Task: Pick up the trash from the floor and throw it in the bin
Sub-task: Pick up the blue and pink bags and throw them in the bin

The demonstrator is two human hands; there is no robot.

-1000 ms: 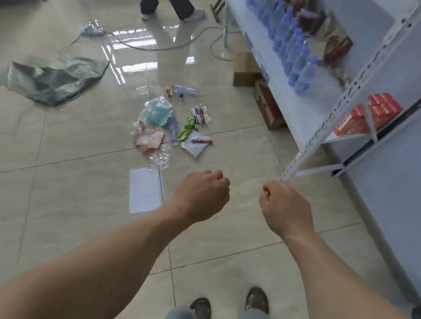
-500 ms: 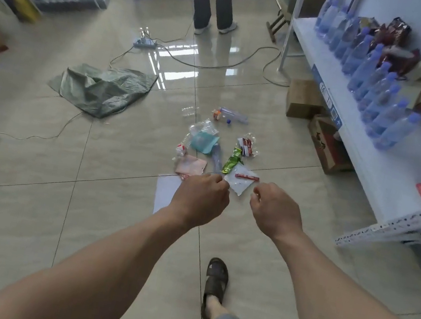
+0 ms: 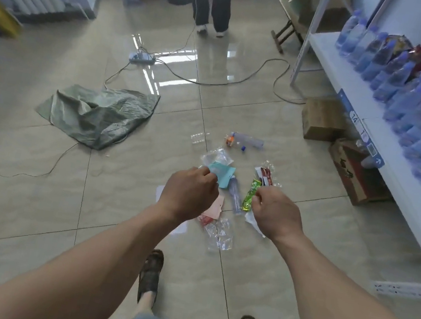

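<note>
While both arms reach forward over the floor (image 3: 12,208), I judge this the approach step: nothing is picked up. My left hand (image 3: 188,193) and right hand (image 3: 275,215) are loosely fisted, holding nothing. Just past them the trash (image 3: 220,234) lies scattered mid-floor, green wrapper (image 3: 250,196) and teal packet (image 3: 222,174) included. Next I must crouch and uncurl my fingers. No bin shows.

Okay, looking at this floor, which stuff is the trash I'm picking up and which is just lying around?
Trash to pick up:
teal packet
green wrapper
red wrapper
clear bottle
crumpled clear plastic

Just lying about:
green sack
power strip
cardboard box
shelf bottles
</note>
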